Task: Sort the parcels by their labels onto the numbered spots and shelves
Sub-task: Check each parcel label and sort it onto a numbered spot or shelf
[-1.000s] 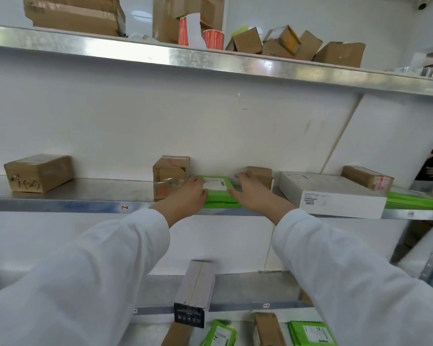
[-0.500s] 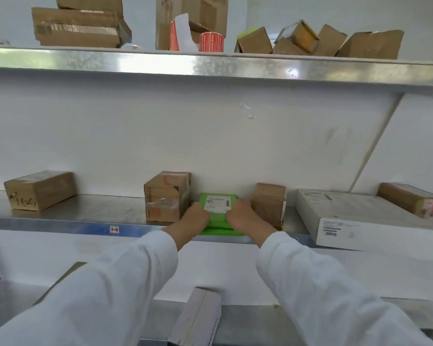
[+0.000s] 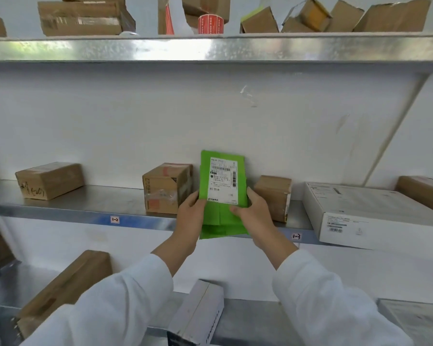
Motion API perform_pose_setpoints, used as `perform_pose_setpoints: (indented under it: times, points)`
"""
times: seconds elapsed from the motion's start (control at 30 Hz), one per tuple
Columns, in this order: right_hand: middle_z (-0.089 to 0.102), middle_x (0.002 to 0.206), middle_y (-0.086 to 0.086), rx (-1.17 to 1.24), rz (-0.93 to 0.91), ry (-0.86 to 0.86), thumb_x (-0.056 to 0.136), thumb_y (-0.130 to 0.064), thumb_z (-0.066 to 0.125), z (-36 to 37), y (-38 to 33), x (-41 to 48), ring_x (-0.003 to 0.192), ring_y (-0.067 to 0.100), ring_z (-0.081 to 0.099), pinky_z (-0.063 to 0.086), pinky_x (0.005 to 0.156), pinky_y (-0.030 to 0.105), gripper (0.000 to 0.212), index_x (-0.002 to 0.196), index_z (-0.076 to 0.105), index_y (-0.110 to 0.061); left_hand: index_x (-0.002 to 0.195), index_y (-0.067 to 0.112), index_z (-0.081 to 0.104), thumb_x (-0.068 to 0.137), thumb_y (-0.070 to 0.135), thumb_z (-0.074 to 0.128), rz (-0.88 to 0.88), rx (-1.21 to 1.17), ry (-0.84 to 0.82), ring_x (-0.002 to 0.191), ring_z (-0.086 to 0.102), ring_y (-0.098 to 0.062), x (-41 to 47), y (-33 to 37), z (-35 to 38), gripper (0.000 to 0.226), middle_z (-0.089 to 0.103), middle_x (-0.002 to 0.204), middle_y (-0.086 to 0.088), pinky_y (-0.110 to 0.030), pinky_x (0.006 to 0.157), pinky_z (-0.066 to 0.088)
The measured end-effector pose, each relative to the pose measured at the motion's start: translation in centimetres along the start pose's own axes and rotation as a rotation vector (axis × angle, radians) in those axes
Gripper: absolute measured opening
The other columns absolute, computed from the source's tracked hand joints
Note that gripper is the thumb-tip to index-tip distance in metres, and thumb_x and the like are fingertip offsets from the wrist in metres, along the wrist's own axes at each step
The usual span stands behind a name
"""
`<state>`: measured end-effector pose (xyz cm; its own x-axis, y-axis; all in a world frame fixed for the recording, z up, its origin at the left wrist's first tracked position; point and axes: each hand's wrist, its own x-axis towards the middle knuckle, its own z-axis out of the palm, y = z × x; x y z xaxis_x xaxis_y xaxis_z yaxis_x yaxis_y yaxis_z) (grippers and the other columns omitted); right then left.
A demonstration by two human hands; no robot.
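Middle steel shelf (image 3: 60, 211), left to right. Far left sat a brown cardboard box with black scribble (image 3: 49, 180), lying flat, well apart from the rest. A small "1-2" tag (image 3: 114, 219) on the shelf lip marked that spot. Next came a taped brown cardboard cube (image 3: 166, 187).

The left hand (image 3: 189, 219) gripped the left edge of the green plastic mailer parcel (image 3: 220, 221), fingers (image 3: 198, 200) curled round it, thumb on the front. The parcel was held upright in front of the shelf lip, before the gap between the cube and a small brown cardboard box (image 3: 273, 196). Its white printed label (image 3: 223, 181) faced the camera, probably tipped up so it could be read against the tags.

The right hand (image 3: 255, 216) pinched the right edge the same way, thumb across the lower front. The two-handed hold was likely because the bag looked floppy. A "1-3" tag (image 3: 296, 236) sat just right of that wrist. Then a flat white carton (image 3: 370, 216) overhung the lip. The parcel was not yet set down.
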<state>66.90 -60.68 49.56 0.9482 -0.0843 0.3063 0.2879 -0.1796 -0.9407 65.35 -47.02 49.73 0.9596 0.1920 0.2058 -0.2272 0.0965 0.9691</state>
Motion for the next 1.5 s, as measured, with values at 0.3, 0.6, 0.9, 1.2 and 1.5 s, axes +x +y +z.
perform_pose_setpoints:
  times: [0.3, 0.6, 0.9, 1.2, 1.5]
  points:
    - [0.063, 0.126, -0.016, 0.119, -0.199, -0.073, 0.086, 0.007, 0.062, 0.2, 0.1, -3.4, 0.118, 0.001, 0.057, 0.048, 0.097, 0.023, 0.069, 0.14, 0.045, -0.032, 0.127, 0.036, 0.059, 0.102, 0.007, 0.039, 0.229, -0.031, 0.062, 0.111, 0.056, 0.006, -3.2, -0.1, -1.9, 0.043, 0.064, 0.12, 0.021, -0.009, 0.08, 0.047]
    - [0.058, 0.135, -0.012, 0.188, -0.106, -0.155, 0.093, 0.0, 0.057, 4.2, 5.3, -11.0, 0.123, 0.004, 0.053, 0.044, 0.107, 0.036, 0.061, 0.146, 0.04, -0.028, 0.128, 0.025, 0.06, 0.092, -0.011, 0.042, 0.18, 0.0, 0.193, 0.118, 0.059, -0.005, -11.1, -3.9, -6.7, 0.054, 0.066, 0.126, 0.009, -0.024, 0.098, 0.049]
    - [0.046, 0.143, -0.021, 0.1, 0.04, -0.297, 0.099, -0.015, 0.052, 7.1, 8.3, -19.7, 0.132, 0.001, 0.043, 0.04, 0.111, 0.039, 0.056, 0.148, 0.034, -0.037, 0.124, 0.017, 0.066, 0.097, 0.013, 0.056, -0.02, -0.021, 0.456, 0.106, 0.065, -0.002, -19.0, -7.6, -11.8, 0.029, 0.072, 0.109, 0.015, -0.014, 0.08, 0.053]
    - [0.043, 0.142, -0.024, 0.062, -0.013, -0.521, 0.101, -0.009, 0.045, 12.0, 4.5, -30.2, 0.124, -0.014, 0.041, 0.039, 0.106, 0.018, 0.054, 0.143, 0.035, -0.042, 0.119, 0.025, 0.067, 0.093, 0.013, 0.06, -0.034, -0.035, 0.667, 0.11, 0.064, -0.005, -32.1, -6.0, -19.4, 0.029, 0.071, 0.114, 0.011, -0.028, 0.094, 0.053]
    - [0.048, 0.142, -0.017, 0.123, -0.075, -0.905, 0.099, -0.008, 0.05, 17.2, 1.0, -45.7, 0.127, -0.007, 0.044, 0.039, 0.096, 0.004, 0.051, 0.146, 0.041, -0.024, 0.107, 0.029, 0.072, 0.092, 0.018, 0.063, -0.003, -0.091, 1.101, 0.094, 0.069, -0.005, -51.6, -3.0, -25.9, 0.021, 0.075, 0.099, 0.013, -0.02, 0.078, 0.055]
